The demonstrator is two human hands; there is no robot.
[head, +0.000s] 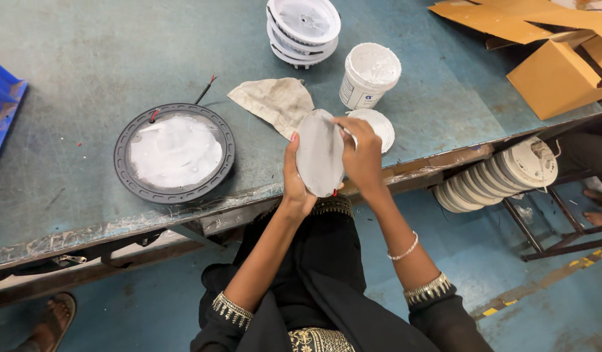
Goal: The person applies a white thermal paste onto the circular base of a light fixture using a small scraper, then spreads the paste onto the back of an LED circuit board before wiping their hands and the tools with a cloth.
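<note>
Grey oval plate (319,153) stands on edge above the tabletop (86,58) rim, held between both hands in front of the person's lap. The left hand (296,179) cups its lower edge from behind, fingers (292,140) curled closed around the rim so that only the thumb tip shows. The right hand (363,156) presses against the plate's near face, fingers closed on what looks like a small white spreader or brush (too little of it shows to be sure).

Judging from the white paste about, the step in hand seems to be coating the plate's face; carrying on would call for a steady left-hand grip while the right works across the surface.

Just beyond the right fingers lie a white lid (378,125) and, farther off, an open white tub of paste (369,73). A soiled cloth (275,101) lies just beyond the left fingers, and well to their left sits a round black housing (174,153) smeared white inside, with wires (206,88) at its far edge. A stack of white round parts (303,29) stands beyond the cloth; a row of similar discs (496,176) rests on a rack below, to the right of the right hand.

The plate's far face is hidden, the tool is mostly covered by fingers, and the cardboard boxes (555,72) are cut off by the frame.
</note>
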